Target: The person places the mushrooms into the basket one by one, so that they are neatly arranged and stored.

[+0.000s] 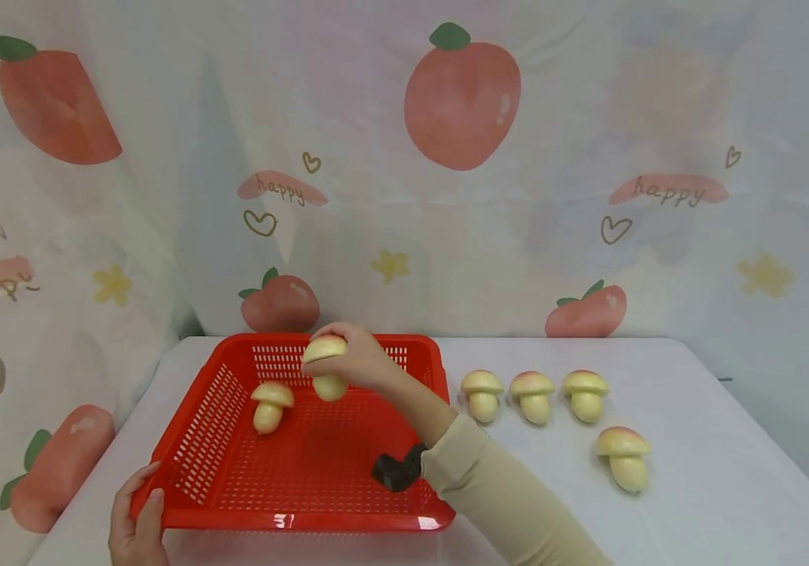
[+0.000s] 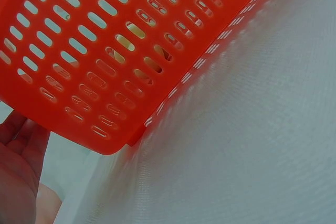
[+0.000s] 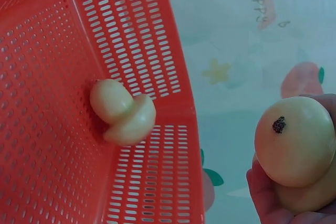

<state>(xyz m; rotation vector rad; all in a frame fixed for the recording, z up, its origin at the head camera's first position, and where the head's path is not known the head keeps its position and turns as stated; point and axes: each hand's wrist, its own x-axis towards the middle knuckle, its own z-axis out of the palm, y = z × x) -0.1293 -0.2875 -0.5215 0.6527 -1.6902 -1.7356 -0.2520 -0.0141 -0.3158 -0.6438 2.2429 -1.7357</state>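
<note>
Over the far part of a red plastic basket (image 1: 319, 520), my right hand (image 1: 356, 358) grips a pale yellow toy mushroom (image 1: 329, 385) by its cap. In the right wrist view the same mushroom's stem end (image 3: 299, 145) shows a dark spot, with fingers (image 3: 260, 187) around the cap. Another toy mushroom (image 1: 269, 417) lies inside the basket at the back left. My left hand (image 1: 138, 519) holds the basket's near left corner, thumb over the rim; the left wrist view shows the fingers (image 2: 21, 150) against the corner's outside.
Several more toy mushrooms stand on the white table (image 1: 701, 440) right of the basket: three in a row, including one (image 1: 533, 397) in the middle, and one nearer (image 1: 625, 457). A black object (image 1: 397, 469) shows at my right sleeve. A fruit-printed cloth (image 1: 390, 236) hangs behind.
</note>
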